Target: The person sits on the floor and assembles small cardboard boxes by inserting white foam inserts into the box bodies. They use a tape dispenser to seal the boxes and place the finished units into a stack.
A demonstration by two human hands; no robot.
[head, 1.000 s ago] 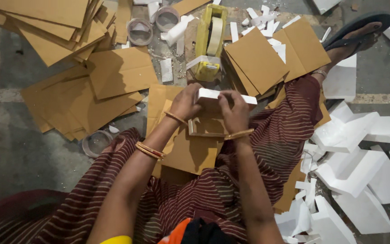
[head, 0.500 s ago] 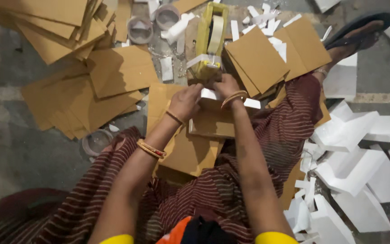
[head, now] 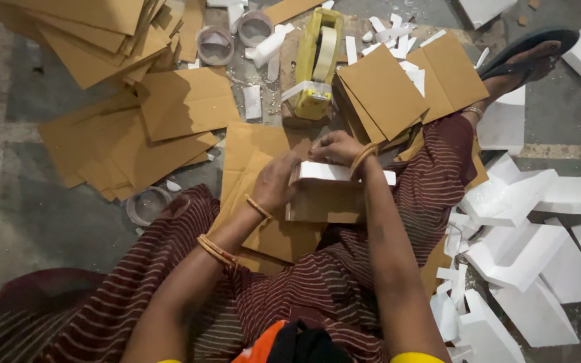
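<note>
**Both hands on a small box in the lap**

Here, the left hand [head: 276, 183] grips the near-left end of a small brown cardboard box with a white foam block seated in its top [head: 327, 193], fingers curled around its side. The right hand [head: 336, 146] rests on the box's far top edge, fingers bent down over the white foam; whether it pinches anything there is hard to tell. The box sits just above the person's lap, over a flat brown cardboard sheet [head: 253, 151] lying on the striped maroon garment [head: 317, 282].

Just beyond the box stands a yellow tape dispenser with a roll of pale tape [head: 317, 64]. To the right of the dispenser lean square brown cardboard panels [head: 384, 91]. To the dispenser's left lie two empty grey tape cores [head: 215, 44] and scattered white foam offcuts [head: 267, 47], and farther left a loose heap of brown cardboard sheets [head: 136, 107]. Well to the right of the box, large white foam corner pieces [head: 526, 249] cover the grey concrete floor [head: 35, 202]. A foot in a dark sandal [head: 526, 57] shows at the upper right.
</note>
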